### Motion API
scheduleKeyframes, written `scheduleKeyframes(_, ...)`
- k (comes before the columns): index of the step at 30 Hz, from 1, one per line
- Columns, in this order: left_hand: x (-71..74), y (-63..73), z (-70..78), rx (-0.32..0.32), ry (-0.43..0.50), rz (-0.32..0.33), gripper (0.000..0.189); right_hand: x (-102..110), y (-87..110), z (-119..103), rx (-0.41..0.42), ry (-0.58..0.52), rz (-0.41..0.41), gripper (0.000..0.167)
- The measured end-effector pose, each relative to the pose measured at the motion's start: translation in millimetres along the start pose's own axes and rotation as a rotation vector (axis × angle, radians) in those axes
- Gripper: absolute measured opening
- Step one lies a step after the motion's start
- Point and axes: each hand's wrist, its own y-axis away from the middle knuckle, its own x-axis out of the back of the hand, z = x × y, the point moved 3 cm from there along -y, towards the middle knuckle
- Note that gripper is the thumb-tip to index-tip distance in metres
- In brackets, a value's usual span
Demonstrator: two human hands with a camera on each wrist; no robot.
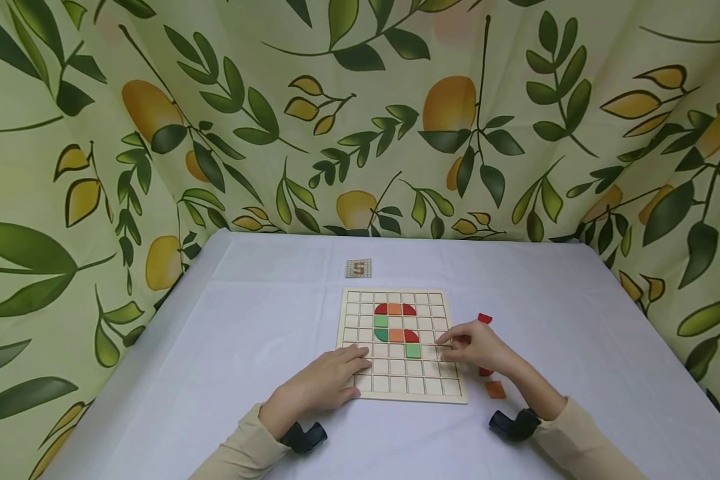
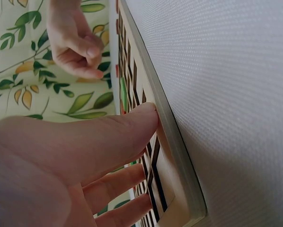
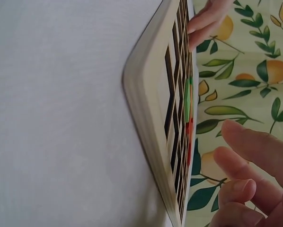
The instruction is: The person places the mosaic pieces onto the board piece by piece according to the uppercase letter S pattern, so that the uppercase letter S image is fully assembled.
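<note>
Grip check?

"Left hand (image 1: 321,380) is spread, thumb and fingertips resting on the pale square wooden grid board (image 1: 417,385). Right hand (image 1: 480,345) is by its right edge, fingers loosely bent, not pinching anything I can see."

"What's in the grid?"

"Red quarter-round tiles (image 1: 409,309), orange square tiles (image 1: 395,309), plus light-green squares (image 1: 413,351) and a dark-green quarter-round (image 1: 381,335). Spare orange square (image 1: 495,390)'s lying right of the board."

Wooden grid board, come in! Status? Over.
Left grip resting on wooden grid board; right grip empty at right edge; eight colored tiles placed; left grip partly covering left side.
</note>
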Motion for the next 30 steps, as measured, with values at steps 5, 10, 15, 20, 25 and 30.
scheduleKeyframes(5,-0.3,-0.5,-0.7,-0.001,0.006,0.001,0.048,4,5.5,3,-0.012,-0.004,0.009,0.022)
scheduleKeyframes(10,-0.9,-0.5,-0.6,0.011,0.015,-0.009,0.048,10,11.9,11,-0.034,-0.011,0.012,0.022)
scheduleKeyframes(15,-0.5,-0.5,-0.3,0.019,0.010,-0.015,0.049,14,15.6,20,-0.061,0.007,0.034,0.020)
scheduleKeyframes(20,-0.1,-0.1,-0.5,0.019,0.006,-0.014,0.048,17,18.3,24,-0.071,0.001,0.039,0.020)
scheduleKeyframes(25,-0.8,0.2,-0.8,0.014,0.008,-0.012,0.048,23,22.5,27,-0.066,0.008,0.030,0.021)
scheduleKeyframes(30,-1.4,-0.2,-1.5,0.007,0.005,-0.009,0.048,28,27.2,37,-0.051,0.007,0.017,0.024)
